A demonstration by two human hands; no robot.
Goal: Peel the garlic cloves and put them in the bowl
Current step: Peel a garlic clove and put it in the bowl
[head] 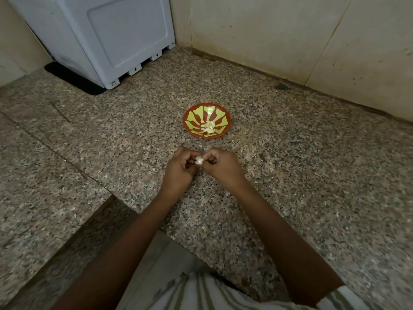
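Note:
A red bowl point(206, 108) with a yellow-green pattern sits on the speckled granite counter point(301, 175). Several peeled garlic cloves point(209, 127) lie in its middle. Just in front of the bowl, my left hand point(180, 167) and my right hand point(220, 165) meet above the counter. Both pinch one small white garlic clove point(199, 161) between their fingertips. Most of the clove is hidden by the fingers.
A white appliance point(107, 36) stands on a black mat point(73, 80) at the back left. Beige tiled walls point(290, 36) close off the back and right. The counter steps around a corner at the lower left, with floor below.

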